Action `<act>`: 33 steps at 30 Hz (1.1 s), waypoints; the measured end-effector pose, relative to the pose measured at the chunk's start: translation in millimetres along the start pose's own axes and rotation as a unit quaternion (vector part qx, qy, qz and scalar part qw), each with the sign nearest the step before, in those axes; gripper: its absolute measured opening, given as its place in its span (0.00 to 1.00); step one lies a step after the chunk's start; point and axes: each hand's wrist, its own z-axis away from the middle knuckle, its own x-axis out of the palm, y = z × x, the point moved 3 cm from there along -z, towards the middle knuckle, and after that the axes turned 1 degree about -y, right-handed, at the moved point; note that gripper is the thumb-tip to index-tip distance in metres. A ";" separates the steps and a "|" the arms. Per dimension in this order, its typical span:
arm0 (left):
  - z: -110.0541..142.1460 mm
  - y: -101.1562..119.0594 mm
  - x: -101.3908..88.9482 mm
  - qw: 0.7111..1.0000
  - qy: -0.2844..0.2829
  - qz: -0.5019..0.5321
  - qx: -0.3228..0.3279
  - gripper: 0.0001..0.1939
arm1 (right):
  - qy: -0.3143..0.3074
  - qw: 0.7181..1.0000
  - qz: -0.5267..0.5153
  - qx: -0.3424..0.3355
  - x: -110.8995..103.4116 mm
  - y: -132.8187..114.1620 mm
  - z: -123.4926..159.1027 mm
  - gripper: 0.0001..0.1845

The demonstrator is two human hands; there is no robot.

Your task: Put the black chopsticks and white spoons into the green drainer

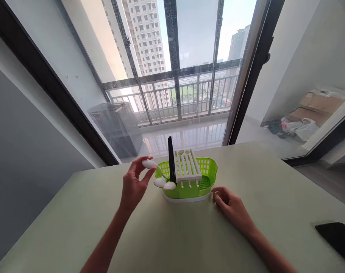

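Observation:
My left hand (136,182) pinches a white spoon (150,164) by its bowl, at the left end of a green dish rack (180,192). The spoon's handle points down into the rack's left corner. Two more white spoons (169,185) stand there with their bowls up and outward. Black chopsticks (171,161) rise upright behind them. A white slotted holder (187,167) sits across the rack's middle. My right hand (227,203) rests on the table by the rack's lower right corner, fingers curled; I cannot make out anything in them.
The rack stands on a pale table (186,239). A black flat object (337,240) lies at its right edge. Beyond the table are a glass sliding door, a covered grey appliance (118,127) and cardboard (320,102) with plastic bags.

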 end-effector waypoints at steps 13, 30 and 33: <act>10.8 -20.5 4.7 0.990 -0.026 -0.138 0.004 0.20 | 0.005 1.000 0.016 -0.001 -1.5 -3.9 2.0 0.18; 33.5 -25.7 -7.9 0.992 0.001 -0.124 -0.014 0.22 | 0.061 0.997 0.041 -0.019 -2.9 -4.5 4.3 0.17; 46.6 -43.5 -9.9 0.993 0.048 -0.102 -0.048 0.23 | 0.167 0.977 0.082 -0.103 -5.7 -12.6 11.9 0.15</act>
